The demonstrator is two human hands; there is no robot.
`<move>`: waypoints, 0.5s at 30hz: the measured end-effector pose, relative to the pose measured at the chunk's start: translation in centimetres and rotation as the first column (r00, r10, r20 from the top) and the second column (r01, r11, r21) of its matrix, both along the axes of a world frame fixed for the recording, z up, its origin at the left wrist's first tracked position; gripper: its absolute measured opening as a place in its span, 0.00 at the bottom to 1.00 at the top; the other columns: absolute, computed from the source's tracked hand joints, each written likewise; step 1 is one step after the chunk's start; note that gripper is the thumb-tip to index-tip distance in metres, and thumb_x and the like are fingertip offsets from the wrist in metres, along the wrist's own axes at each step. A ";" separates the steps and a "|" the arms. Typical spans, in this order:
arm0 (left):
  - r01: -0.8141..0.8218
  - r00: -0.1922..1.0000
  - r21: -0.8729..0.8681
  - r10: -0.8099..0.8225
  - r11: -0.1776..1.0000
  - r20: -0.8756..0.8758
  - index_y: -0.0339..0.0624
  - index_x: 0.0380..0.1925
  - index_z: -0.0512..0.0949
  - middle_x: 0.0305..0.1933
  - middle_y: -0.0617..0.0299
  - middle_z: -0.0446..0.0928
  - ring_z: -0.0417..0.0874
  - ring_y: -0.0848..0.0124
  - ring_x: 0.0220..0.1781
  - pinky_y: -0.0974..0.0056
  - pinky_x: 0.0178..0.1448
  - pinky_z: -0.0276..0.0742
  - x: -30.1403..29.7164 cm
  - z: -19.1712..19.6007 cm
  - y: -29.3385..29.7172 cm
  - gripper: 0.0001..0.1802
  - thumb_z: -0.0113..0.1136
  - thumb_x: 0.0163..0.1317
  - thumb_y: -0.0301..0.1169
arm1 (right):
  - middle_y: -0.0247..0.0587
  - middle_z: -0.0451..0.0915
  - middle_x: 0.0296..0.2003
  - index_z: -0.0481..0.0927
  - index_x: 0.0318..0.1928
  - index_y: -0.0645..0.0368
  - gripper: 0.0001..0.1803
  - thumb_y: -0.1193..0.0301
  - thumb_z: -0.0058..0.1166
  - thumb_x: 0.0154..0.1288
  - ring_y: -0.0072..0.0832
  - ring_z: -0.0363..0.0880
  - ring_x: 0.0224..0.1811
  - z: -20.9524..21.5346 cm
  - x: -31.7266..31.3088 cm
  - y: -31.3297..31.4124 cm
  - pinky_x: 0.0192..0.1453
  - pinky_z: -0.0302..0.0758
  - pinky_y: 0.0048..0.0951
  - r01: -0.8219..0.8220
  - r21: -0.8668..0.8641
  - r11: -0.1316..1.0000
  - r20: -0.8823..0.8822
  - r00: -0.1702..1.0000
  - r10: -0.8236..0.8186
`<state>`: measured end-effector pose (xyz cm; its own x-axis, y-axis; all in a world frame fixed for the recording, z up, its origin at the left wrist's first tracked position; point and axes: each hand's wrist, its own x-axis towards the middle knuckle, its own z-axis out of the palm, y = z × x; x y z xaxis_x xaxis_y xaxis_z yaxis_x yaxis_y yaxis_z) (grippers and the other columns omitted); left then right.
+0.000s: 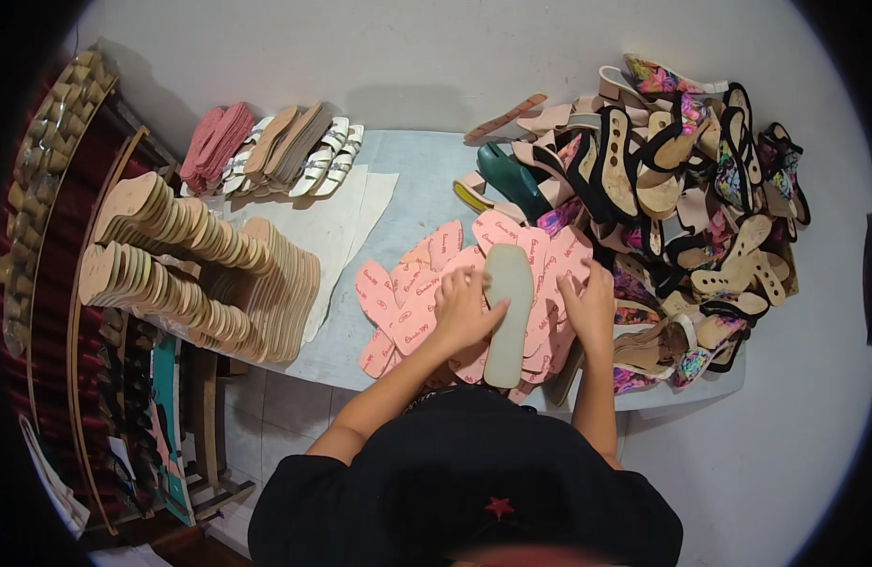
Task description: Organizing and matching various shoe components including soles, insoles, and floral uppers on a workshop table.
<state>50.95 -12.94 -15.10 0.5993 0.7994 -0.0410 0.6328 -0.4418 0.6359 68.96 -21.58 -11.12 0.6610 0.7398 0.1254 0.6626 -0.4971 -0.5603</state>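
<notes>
A pale, translucent sole-shaped piece [508, 317] lies lengthwise in front of me, over a spread of pink printed insole pieces [384, 296]. Beside its left edge rests my left hand [465, 310], fingers apart on the pink pieces and the thumb reaching onto the pale piece. My right hand [588, 300] is at the right side of the pink pile, thumb and fingers spread against the outer pieces. Neither hand visibly grips anything; the undersides of the fingers are hidden.
Finished and part-made shoes [658, 189] are heaped on the right. Rows of tan sole pieces [171, 283] stack along the left of the table [398, 170]. White sandals [327, 161] and pink soles [212, 146] stand at the back left, near white sheets [355, 217].
</notes>
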 end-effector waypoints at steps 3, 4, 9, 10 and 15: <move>-0.119 0.951 0.164 0.064 0.979 0.304 0.43 0.52 0.66 0.57 0.49 0.60 0.55 0.50 0.60 0.45 0.60 0.52 2.6 -0.8 3.6 0.33 0.58 0.48 0.49 | 0.52 0.67 0.44 0.67 0.53 0.61 0.32 0.59 0.58 0.49 0.47 0.66 0.48 0.0 1.3 1.7 0.52 0.63 0.44 -0.024 0.109 0.994 0.080 0.997 0.015; -0.119 0.950 0.160 0.066 0.980 0.304 0.43 0.52 0.66 0.57 0.49 0.60 0.55 0.50 0.60 0.45 0.60 0.52 3.5 -1.3 5.1 0.33 0.58 0.48 0.49 | 0.52 0.65 0.45 0.66 0.54 0.61 0.32 0.60 0.59 0.49 0.47 0.63 0.49 0.1 1.5 2.4 0.53 0.62 0.43 -0.030 0.173 0.984 0.112 0.994 0.011; 0.228 0.940 -0.065 -0.203 0.971 0.273 0.44 0.57 0.63 0.63 0.47 0.57 0.50 0.47 0.67 0.39 0.64 0.42 6.7 -4.6 8.8 0.38 0.55 0.49 0.53 | 0.52 0.62 0.48 0.65 0.53 0.61 0.31 0.65 0.58 0.49 0.46 0.57 0.52 1.2 1.9 5.0 0.57 0.56 0.41 -0.122 0.336 0.934 0.167 0.984 0.068; 0.194 0.973 0.069 -0.201 0.978 0.115 0.46 0.57 0.65 0.64 0.54 0.59 0.51 0.50 0.68 0.39 0.65 0.41 7.3 -5.7 7.6 0.40 0.51 0.48 0.59 | 0.52 0.62 0.48 0.65 0.53 0.61 0.31 0.65 0.58 0.49 0.46 0.57 0.52 1.4 2.0 5.7 0.57 0.56 0.41 -0.123 0.333 0.935 0.167 0.984 0.070; 0.206 0.953 -0.098 -0.177 0.974 0.244 0.43 0.49 0.73 0.52 0.53 0.72 0.67 0.56 0.58 0.40 0.61 0.48 8.1 -5.8 10.4 0.34 0.56 0.46 0.54 | 0.49 0.64 0.46 0.70 0.48 0.61 0.25 0.69 0.57 0.47 0.44 0.58 0.50 2.8 2.3 8.4 0.56 0.56 0.39 -0.296 0.409 0.863 0.263 0.944 0.199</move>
<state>59.08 -2.49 -20.92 0.7450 0.6664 0.0282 0.3724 -0.4507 0.8113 71.31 -13.20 -8.32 0.3865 0.7118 0.5865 0.8543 -0.0366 -0.5185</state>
